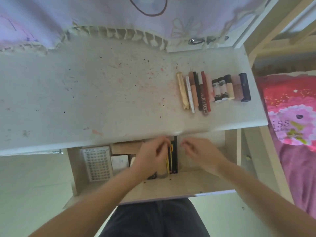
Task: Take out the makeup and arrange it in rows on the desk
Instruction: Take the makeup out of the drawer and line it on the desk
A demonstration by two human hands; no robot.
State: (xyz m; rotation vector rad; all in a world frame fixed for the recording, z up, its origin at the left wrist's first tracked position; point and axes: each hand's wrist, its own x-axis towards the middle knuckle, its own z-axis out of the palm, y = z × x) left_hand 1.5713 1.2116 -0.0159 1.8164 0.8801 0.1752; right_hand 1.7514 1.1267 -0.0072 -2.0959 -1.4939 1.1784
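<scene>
1. The left hand (152, 155) is down in the open drawer (196, 182), its fingers curled around a bunch of slim dark and yellow pencils (171, 156); motion blur hides exactly how many it holds.
2. The right hand (200, 153) hovers just beside those pencils, fingers loosely curled and holding nothing that can be seen.
3. Left of the left hand, still in the drawer, lie a printed sticker sheet (98, 163) and some small boxes (126, 147).
4. Beyond the hands and off to the right, one tight row of makeup (213, 90) already lies on the table (85, 91): long sticks and tubes, then shorter bottles.
5. Judged from this, the task is partly done: one row is laid out, and the drawer still holds items to take out.
</scene>
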